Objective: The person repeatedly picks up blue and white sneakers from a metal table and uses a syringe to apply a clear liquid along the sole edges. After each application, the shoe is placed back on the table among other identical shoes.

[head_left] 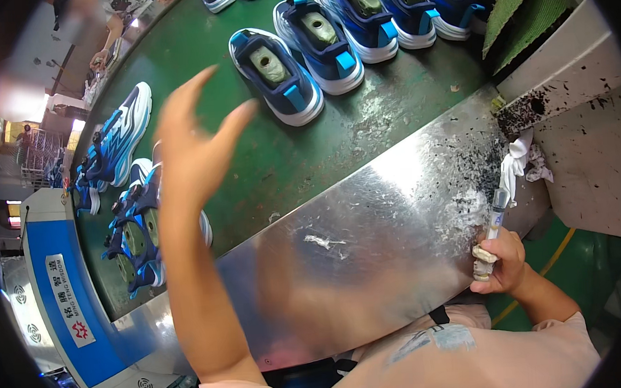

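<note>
My left hand (197,140) reaches up over the green belt, thumb and fingers spread and slightly blurred, holding nothing. The closest shoe to its fingertips is a blue one (294,99) with a white sole, light-blue heel tab and a pale green last inside. At the right end of the metal ledge, my right hand (505,257) grips a clear syringe (496,222), its narrow end pointing up and away from me. Whitish wrapping covers the syringe's near end. A crumpled white cloth (515,167) lies just beyond the syringe.
More blue shoes (319,40) line the far side of the green belt (363,130). Others (119,138) stand at the left, partly behind my left arm. The metal ledge (370,240) carries dried white and black residue. A blue-and-white machine housing (53,281) borders the left; green textured flaps (527,21) hang far right.
</note>
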A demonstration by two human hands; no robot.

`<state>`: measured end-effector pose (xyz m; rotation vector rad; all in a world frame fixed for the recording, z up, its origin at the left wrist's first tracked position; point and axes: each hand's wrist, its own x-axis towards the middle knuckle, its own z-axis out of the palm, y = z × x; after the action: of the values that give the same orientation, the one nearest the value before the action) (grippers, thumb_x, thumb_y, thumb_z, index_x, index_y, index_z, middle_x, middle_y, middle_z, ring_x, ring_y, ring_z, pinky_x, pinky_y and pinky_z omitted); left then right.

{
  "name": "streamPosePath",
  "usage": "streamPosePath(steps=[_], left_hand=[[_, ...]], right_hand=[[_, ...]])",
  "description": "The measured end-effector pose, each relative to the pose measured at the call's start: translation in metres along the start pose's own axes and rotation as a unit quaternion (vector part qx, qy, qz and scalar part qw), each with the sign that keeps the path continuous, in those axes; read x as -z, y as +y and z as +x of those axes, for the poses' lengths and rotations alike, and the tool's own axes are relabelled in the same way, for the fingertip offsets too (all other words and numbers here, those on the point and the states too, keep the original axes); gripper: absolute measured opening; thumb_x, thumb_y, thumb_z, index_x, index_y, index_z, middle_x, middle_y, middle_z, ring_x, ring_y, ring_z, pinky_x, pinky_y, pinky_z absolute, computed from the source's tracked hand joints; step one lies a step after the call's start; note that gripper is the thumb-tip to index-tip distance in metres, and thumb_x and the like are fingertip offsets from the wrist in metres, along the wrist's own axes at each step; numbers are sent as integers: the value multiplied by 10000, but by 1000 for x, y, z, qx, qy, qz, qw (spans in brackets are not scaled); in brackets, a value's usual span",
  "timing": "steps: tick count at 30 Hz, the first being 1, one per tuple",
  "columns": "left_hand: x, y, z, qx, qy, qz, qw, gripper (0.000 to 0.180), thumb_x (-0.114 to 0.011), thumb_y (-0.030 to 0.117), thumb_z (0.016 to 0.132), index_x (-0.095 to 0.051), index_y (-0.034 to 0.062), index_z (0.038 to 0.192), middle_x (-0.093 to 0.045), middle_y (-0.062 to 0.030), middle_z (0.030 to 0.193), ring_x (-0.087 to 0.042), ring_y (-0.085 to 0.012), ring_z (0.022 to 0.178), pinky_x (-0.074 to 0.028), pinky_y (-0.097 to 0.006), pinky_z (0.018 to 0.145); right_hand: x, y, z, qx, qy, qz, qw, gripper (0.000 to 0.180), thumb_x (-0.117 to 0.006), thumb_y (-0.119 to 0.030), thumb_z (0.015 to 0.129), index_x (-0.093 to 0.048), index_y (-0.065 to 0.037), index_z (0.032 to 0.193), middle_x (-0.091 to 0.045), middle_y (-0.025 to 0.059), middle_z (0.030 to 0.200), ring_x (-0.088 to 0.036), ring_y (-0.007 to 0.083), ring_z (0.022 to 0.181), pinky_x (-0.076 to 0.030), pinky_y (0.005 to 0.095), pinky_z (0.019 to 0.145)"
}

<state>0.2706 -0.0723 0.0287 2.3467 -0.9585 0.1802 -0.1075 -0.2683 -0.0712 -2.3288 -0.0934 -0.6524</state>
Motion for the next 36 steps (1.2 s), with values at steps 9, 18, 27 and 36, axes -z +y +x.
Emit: streamPosePath(steps=[9, 18, 27, 36], left_hand=[[51, -123, -153, 306, 183, -269, 895, 540, -779, -15, 655, -576, -30, 1156, -625, -80, 1066, -596, -170, 905, -477, -285, 798], [85, -1, -260, 273, 110, -304, 906, 595, -667, -16, 695, -469, -56, 1254, -600, -134, 1090, -593, -189, 918, -472, -304, 843], [100, 91, -293, 103, 8, -141, 985, 810, -861, 91, 563, -486, -16, 1274, -516, -207, 1230, -513, -335, 1178, -498, -426, 889], [78, 65, -213, -121, -153, -20, 981, 467, -810, 109, 510, -664, 53, 950, -674, -106, 928, -651, -331, 884, -523, -379, 802]], right_hand=[[-5, 2, 8, 30, 8, 54, 998, 637, -750, -478, 744, -513, -34, 1135, -589, 115, 803, -562, 242, 572, -439, 310, 485], [25, -19, 22, -111, -68, 110, 985, 565, -670, -397, 845, -470, -27, 1223, -570, 82, 880, -496, 145, 650, -414, 269, 570], [41, -60, 26, -286, -66, 303, 907, 487, -587, -360, 885, -471, -44, 1237, -559, 7, 871, -469, 74, 637, -390, 206, 565], [52, -60, 52, -414, -22, 324, 850, 407, -499, -394, 934, -482, -92, 1207, -534, -4, 843, -403, 21, 634, -301, 163, 514]])
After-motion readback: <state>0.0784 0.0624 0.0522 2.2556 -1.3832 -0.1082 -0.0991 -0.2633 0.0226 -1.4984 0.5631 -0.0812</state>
